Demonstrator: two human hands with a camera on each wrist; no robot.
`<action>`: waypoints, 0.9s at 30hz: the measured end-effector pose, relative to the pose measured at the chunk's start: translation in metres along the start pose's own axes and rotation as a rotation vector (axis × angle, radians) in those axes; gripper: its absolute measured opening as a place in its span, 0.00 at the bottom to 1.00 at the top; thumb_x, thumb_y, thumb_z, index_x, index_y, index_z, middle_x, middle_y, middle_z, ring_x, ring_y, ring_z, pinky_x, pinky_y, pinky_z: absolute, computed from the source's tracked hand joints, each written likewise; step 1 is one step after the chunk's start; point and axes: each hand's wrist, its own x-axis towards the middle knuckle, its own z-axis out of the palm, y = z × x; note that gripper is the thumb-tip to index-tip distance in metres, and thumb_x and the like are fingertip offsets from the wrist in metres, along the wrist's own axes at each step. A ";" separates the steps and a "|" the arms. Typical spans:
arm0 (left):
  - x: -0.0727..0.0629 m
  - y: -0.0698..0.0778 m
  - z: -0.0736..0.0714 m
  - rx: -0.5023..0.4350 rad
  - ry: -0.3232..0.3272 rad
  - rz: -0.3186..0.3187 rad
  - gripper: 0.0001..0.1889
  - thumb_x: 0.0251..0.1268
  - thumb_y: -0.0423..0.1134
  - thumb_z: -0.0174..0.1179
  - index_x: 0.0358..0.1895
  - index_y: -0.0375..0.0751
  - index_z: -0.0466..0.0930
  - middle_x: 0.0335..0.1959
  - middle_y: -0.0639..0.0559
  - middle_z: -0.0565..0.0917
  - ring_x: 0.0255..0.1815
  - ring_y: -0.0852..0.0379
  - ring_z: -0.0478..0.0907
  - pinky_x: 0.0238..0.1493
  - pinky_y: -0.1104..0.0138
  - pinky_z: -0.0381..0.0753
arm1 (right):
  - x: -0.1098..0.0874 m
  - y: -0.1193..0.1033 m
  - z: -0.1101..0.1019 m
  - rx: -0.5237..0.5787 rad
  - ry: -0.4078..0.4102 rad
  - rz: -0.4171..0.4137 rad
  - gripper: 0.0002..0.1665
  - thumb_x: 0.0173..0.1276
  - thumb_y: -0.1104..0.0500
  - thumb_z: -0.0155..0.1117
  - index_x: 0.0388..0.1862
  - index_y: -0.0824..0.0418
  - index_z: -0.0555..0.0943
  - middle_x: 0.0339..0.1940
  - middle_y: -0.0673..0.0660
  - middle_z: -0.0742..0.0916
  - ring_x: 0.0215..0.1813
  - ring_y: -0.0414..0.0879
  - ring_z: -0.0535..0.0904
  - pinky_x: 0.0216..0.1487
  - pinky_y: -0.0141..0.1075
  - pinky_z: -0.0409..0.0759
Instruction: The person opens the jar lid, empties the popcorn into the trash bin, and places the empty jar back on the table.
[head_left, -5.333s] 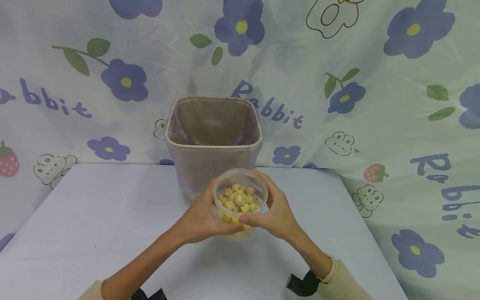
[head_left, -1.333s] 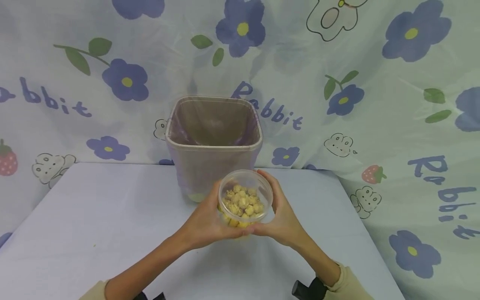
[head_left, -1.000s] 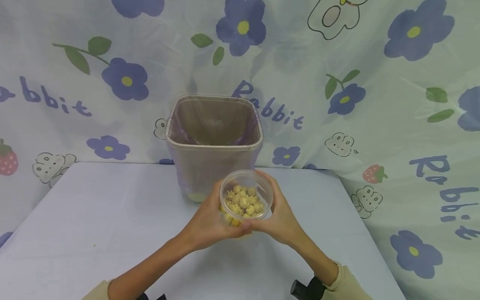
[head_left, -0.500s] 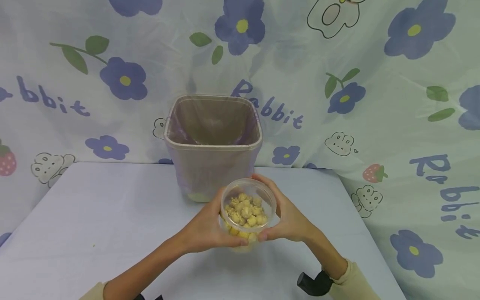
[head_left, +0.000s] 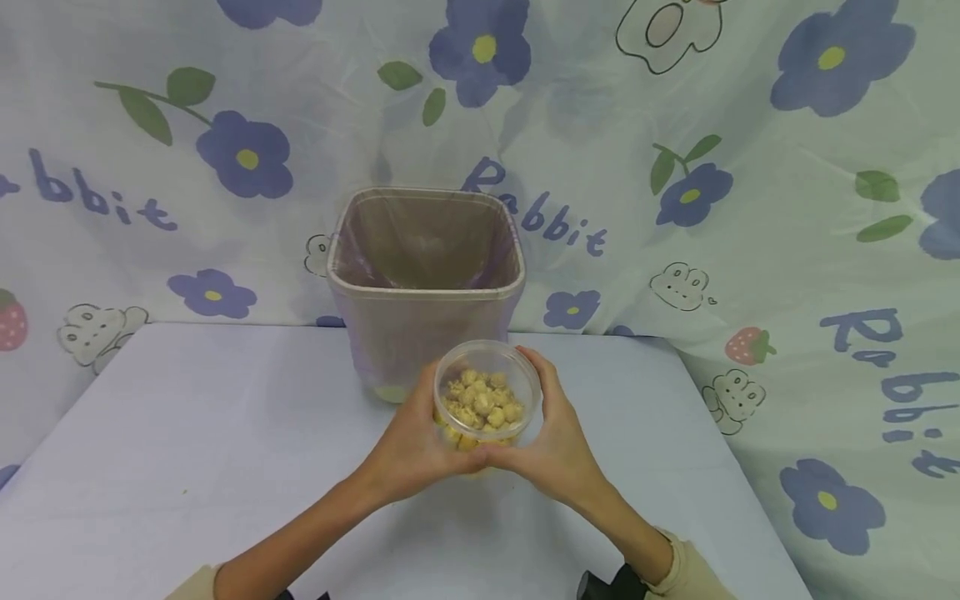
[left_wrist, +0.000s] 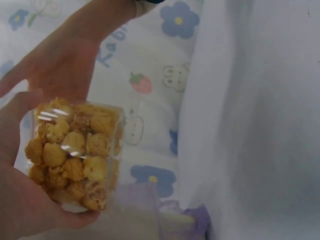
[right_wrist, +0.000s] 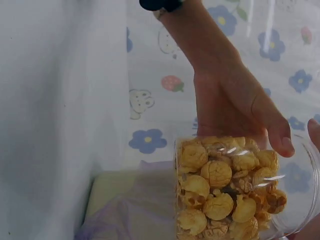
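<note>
Nearest: beige sleeves (head_left: pixel 692 573) at the lower edge, a black device (head_left: pixel 615 585) just beside the right one. Bare forearms (head_left: pixel 300 537) angle inward and forward. Left hand (head_left: pixel 416 454) curled round the left side of a clear round jar (head_left: pixel 487 357); right hand (head_left: pixel 555 454) curled round its right side. Both spread to the jar's width and holding it, thumbs on the near face, lying close together. Jar upright, held above the worktop (head_left: pixel 225 433) with a gap beneath, as both wrist views show. Inside, popcorn (head_left: pixel 483 404): round, knobbly, yellow to caramel, filling it partway, bare wall above up to the rim. Cannot tell whether the top is capped. Worktop white; a tiny crumb (head_left: pixel 184 492) lies well apart from the hands, off to the left. Just beyond the jar, near the worktop's back edge, a beige bin (head_left: pixel 427 321) stands upright, mouth facing up. Thin purplish film (left_wrist: pixel 201 220) about its outside. Farthest back, a pale hanging cloth (head_left: pixel 337 125): blue flowers with yellow centres, green leaves, strawberries, outlined rabbits, "Rabbit" in purplish-blue lettering
</note>
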 end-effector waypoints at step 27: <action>-0.004 -0.003 -0.004 0.048 -0.030 -0.008 0.56 0.45 0.48 0.80 0.76 0.47 0.51 0.68 0.49 0.68 0.66 0.49 0.69 0.62 0.45 0.69 | 0.001 -0.005 -0.004 0.003 -0.062 0.076 0.65 0.46 0.51 0.86 0.78 0.53 0.57 0.71 0.52 0.71 0.68 0.51 0.68 0.63 0.58 0.67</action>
